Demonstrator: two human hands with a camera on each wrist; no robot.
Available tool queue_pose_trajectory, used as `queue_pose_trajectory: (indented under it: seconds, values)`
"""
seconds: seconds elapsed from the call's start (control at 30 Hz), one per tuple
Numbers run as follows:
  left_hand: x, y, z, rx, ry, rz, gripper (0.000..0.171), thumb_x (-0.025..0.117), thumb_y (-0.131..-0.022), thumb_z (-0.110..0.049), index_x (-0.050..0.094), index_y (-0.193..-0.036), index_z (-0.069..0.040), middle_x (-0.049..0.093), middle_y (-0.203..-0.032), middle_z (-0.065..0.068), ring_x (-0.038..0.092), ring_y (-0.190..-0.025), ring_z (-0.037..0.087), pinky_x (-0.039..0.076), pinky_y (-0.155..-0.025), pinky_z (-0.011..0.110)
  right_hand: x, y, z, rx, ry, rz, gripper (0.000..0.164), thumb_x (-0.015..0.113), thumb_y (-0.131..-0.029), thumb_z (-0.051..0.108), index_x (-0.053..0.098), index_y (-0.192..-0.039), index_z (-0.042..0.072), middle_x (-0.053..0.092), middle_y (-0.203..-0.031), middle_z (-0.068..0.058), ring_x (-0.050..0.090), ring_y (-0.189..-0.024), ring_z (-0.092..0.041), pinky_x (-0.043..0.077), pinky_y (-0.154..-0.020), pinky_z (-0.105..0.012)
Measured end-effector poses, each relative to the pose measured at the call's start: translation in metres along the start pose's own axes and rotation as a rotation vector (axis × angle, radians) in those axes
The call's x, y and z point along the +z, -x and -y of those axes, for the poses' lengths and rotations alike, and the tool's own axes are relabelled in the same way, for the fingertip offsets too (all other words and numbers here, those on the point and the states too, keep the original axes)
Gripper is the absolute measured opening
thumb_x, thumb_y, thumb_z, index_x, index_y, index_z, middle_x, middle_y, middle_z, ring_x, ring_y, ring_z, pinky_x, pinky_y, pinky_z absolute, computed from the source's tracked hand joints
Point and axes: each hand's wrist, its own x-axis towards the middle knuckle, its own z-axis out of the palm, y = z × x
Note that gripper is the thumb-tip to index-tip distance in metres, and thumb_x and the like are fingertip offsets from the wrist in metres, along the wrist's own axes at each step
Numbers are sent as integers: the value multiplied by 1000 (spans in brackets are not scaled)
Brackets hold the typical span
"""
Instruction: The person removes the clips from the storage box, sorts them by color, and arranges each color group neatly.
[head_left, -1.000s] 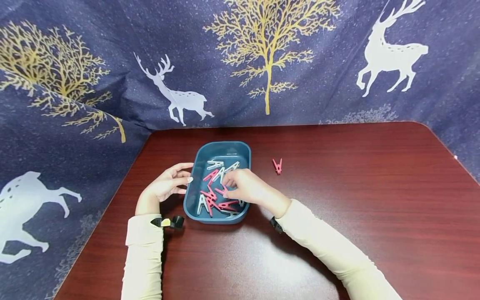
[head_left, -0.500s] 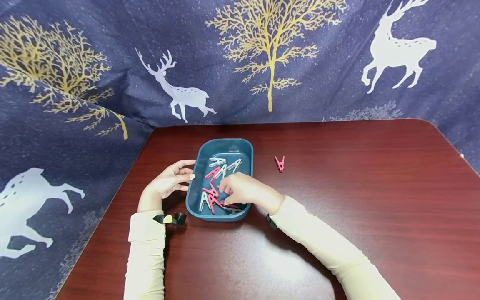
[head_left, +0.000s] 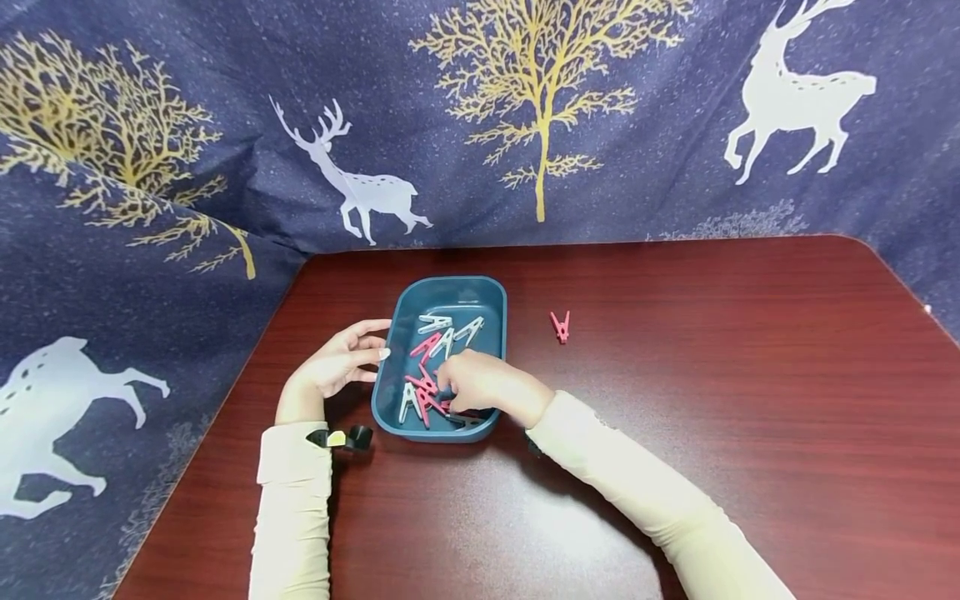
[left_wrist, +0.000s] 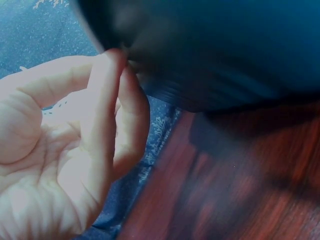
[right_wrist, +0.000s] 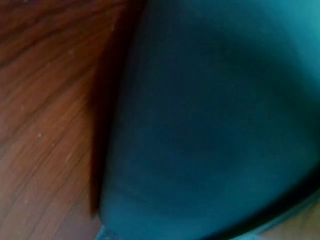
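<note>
A dark teal plastic box (head_left: 453, 292) holds several red and white clothespins. My left hand (head_left: 341, 362) is at the box's left side, its fingertips against the outer wall; the left wrist view shows the fingers (left_wrist: 102, 110) loosely bent beside that wall (left_wrist: 225, 50). My right hand (head_left: 480, 383) reaches over the right rim into the box, fingers bent downward among the clothespins. Close to its fingertips lie a red clothespin (head_left: 426, 404) and a white clothespin (head_left: 408, 402). I cannot tell whether it pinches one. In the right wrist view, the box's outer wall (right_wrist: 200, 125) hides that hand.
On the dark red wooden table (head_left: 712, 375), a single red clothespin (head_left: 561, 327) lies right of the box. Behind the table hangs a blue cloth (head_left: 637, 167) printed with deer and trees. Black wrist mounts sit on both sleeves.
My right hand has sunk a little lower into the box, now covering red clothespins that showed beside it before. The head view shifted slightly. My left hand keeps its place on the box.
</note>
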Motion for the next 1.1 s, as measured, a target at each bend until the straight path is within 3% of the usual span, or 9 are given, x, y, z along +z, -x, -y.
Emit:
queue_pose_trajectory:
  seconds: [0.1, 0.3, 0.57, 0.73, 0.87, 1.1]
  values:
    - [0, 0, 0, 0, 1, 1, 59, 57, -94, -7, 30, -146, -7, 58, -105, 0, 64, -87, 10, 55, -77, 33, 3, -2, 1, 34, 38, 24, 28, 69, -76, 0, 47, -62, 8, 29, -59, 4, 30, -58, -12, 24, -51, -23]
    - [-1, 1, 0, 25, 9, 12, 59, 57, -94, -8, 29, -146, -4, 59, -104, 1, 64, -86, 10, 55, -76, 32, 5, -2, 1, 91, 64, 32, 15, 67, -79, 2, 57, -73, 10, 38, -66, 4, 40, -65, -13, 30, -53, -24]
    - [-4, 1, 4, 112, 48, 87, 60, 65, -90, -19, 38, -142, -10, 61, -105, 2, 65, -87, 12, 56, -74, 31, 7, -3, 1, 102, 85, 17, 41, 67, -76, 2, 35, -57, 16, 23, -60, 5, 27, -59, -11, 20, -50, -25]
    - [-2, 0, 2, 72, 19, 50, 62, 64, -91, -17, 34, -144, -8, 59, -105, 2, 64, -88, 12, 56, -75, 32, 10, -4, 0, 97, 125, -3, 44, 66, -77, 2, 32, -52, 16, 20, -53, 6, 23, -55, -10, 17, -47, -24]
    - [-1, 1, -1, 24, 1, 14, 62, 59, -93, -11, 29, -146, -5, 58, -106, 5, 64, -87, 12, 55, -76, 32, 11, -4, 0, 105, 141, 6, 42, 66, -79, 4, 35, -52, 16, 26, -53, 6, 30, -54, -10, 21, -46, -24]
    - [0, 1, -2, 9, 14, 8, 60, 57, -94, -7, 30, -146, -5, 58, -105, 4, 64, -87, 11, 55, -76, 32, 11, -5, 1, 141, 172, 27, 35, 65, -83, 7, 46, -55, 15, 46, -61, 1, 48, -61, -13, 34, -47, -25]
